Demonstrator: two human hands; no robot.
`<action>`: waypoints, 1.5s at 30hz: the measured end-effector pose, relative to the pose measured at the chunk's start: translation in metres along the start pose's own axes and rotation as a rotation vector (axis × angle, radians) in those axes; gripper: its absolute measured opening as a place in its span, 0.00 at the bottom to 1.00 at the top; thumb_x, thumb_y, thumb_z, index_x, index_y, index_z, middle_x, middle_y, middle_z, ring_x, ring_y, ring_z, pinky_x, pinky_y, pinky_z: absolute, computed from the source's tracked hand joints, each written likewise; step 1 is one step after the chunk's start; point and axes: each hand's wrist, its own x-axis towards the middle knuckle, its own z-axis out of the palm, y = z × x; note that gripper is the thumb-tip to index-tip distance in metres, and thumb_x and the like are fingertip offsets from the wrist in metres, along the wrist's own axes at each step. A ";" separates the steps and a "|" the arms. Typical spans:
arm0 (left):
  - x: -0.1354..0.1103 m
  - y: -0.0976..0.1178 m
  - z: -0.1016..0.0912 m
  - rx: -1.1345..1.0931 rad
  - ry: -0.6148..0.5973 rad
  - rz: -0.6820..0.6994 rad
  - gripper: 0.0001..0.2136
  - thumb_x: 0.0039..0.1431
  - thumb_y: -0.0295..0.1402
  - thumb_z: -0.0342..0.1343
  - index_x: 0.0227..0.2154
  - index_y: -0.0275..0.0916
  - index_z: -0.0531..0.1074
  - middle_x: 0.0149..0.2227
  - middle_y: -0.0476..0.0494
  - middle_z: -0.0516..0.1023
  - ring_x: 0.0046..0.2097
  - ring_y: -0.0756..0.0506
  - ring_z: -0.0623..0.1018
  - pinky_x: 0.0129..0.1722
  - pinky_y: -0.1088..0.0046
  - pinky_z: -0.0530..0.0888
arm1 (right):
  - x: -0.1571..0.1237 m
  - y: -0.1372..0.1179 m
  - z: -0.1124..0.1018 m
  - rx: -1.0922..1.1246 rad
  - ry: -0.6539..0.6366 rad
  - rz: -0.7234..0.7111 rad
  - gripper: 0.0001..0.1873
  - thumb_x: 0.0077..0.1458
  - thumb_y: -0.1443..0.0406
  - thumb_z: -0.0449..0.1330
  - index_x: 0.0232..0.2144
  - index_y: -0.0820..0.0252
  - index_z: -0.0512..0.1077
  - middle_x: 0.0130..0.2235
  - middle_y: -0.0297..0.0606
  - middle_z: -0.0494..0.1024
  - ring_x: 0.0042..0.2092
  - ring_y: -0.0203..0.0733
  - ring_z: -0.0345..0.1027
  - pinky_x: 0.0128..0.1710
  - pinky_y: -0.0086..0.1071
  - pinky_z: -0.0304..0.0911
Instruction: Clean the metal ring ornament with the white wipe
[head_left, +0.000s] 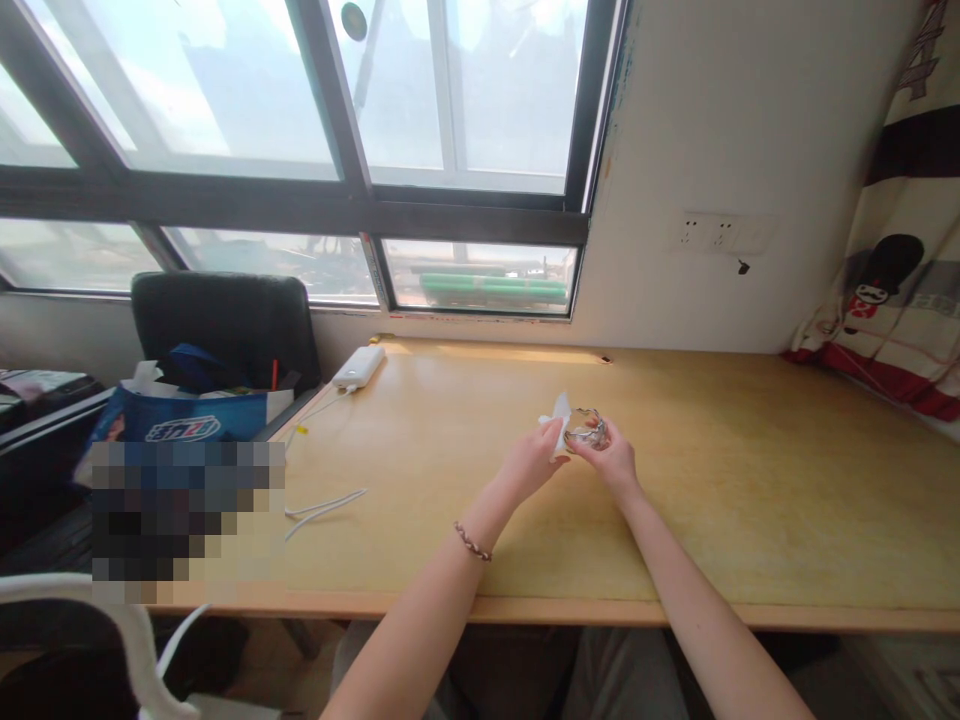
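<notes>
Over the middle of the wooden desk (pixel 675 480), my two hands meet. My left hand (pixel 534 460) is closed on a crumpled white tissue (pixel 556 415), pressing it against a small clear glass item (pixel 586 430). My right hand (pixel 613 455) grips that glass item from the right side with curled fingers. A beaded bracelet (pixel 472 541) sits on my left wrist.
A white power bank (pixel 358 366) with a white cable (pixel 322 507) lies at the desk's left end. A black chair (pixel 225 330) holding a blue bag (pixel 180 425) stands to the left. Windows run along the back wall, and patterned fabric (pixel 892 300) hangs at the right.
</notes>
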 end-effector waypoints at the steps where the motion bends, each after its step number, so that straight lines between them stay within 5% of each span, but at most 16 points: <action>1: -0.001 0.001 0.000 0.000 -0.002 -0.002 0.22 0.48 0.35 0.54 0.47 0.38 0.56 0.42 0.39 0.69 0.43 0.43 0.71 0.40 0.68 0.69 | 0.000 0.001 0.000 -0.019 0.018 -0.006 0.32 0.29 0.57 0.65 0.40 0.62 0.64 0.38 0.42 0.73 0.35 0.44 0.70 0.36 0.36 0.65; 11: -0.002 0.006 -0.002 0.011 -0.024 -0.004 0.18 0.51 0.47 0.46 0.34 0.35 0.65 0.29 0.41 0.71 0.30 0.47 0.72 0.30 0.73 0.68 | 0.002 -0.001 -0.004 -0.102 0.050 -0.033 0.30 0.30 0.56 0.64 0.38 0.61 0.65 0.36 0.41 0.74 0.33 0.43 0.70 0.34 0.35 0.65; 22: -0.005 0.028 -0.002 -0.040 0.145 0.097 0.16 0.59 0.36 0.37 0.43 0.36 0.65 0.44 0.37 0.67 0.48 0.44 0.66 0.47 0.64 0.64 | -0.007 -0.007 -0.007 -0.368 0.067 -0.201 0.31 0.33 0.58 0.61 0.44 0.59 0.62 0.37 0.40 0.73 0.36 0.44 0.68 0.36 0.34 0.63; 27: -0.003 0.029 0.004 -0.139 0.119 0.147 0.16 0.59 0.34 0.35 0.43 0.38 0.65 0.44 0.39 0.70 0.48 0.45 0.67 0.49 0.64 0.63 | -0.013 -0.014 -0.003 -0.431 -0.034 -0.291 0.27 0.37 0.59 0.59 0.43 0.58 0.62 0.38 0.41 0.73 0.37 0.44 0.67 0.37 0.33 0.61; 34: -0.007 0.023 0.000 -0.216 0.130 0.180 0.15 0.58 0.34 0.38 0.38 0.38 0.70 0.42 0.40 0.73 0.46 0.46 0.69 0.47 0.67 0.64 | -0.013 -0.014 -0.003 -0.424 -0.003 -0.235 0.28 0.34 0.59 0.61 0.42 0.56 0.62 0.36 0.39 0.74 0.35 0.43 0.68 0.34 0.32 0.62; 36: -0.008 0.020 -0.001 -0.285 0.173 0.096 0.17 0.57 0.36 0.39 0.26 0.38 0.72 0.35 0.41 0.75 0.41 0.46 0.72 0.42 0.70 0.67 | -0.012 -0.012 -0.003 -0.415 0.004 -0.216 0.29 0.32 0.58 0.62 0.42 0.56 0.63 0.35 0.39 0.74 0.34 0.43 0.68 0.34 0.32 0.62; 39: -0.005 0.012 0.000 -0.415 0.339 -0.243 0.22 0.55 0.41 0.41 0.09 0.37 0.61 0.16 0.47 0.67 0.24 0.51 0.69 0.26 0.76 0.65 | -0.009 -0.005 -0.002 -0.352 0.029 -0.169 0.31 0.30 0.57 0.63 0.41 0.56 0.64 0.33 0.38 0.74 0.33 0.43 0.68 0.33 0.33 0.63; 42: 0.003 0.000 0.002 -0.593 0.507 -0.642 0.22 0.50 0.45 0.46 0.08 0.37 0.54 0.11 0.54 0.53 0.16 0.55 0.59 0.16 0.78 0.56 | -0.004 0.002 0.000 -0.187 0.042 -0.098 0.32 0.28 0.57 0.64 0.40 0.58 0.64 0.34 0.38 0.74 0.33 0.42 0.69 0.35 0.35 0.64; 45: 0.009 -0.010 0.004 -0.838 0.403 -0.837 0.17 0.45 0.44 0.52 0.13 0.37 0.57 0.12 0.56 0.53 0.15 0.56 0.57 0.15 0.79 0.54 | 0.000 0.003 0.001 0.028 -0.006 -0.041 0.31 0.30 0.58 0.65 0.40 0.60 0.63 0.38 0.40 0.73 0.37 0.43 0.69 0.38 0.36 0.64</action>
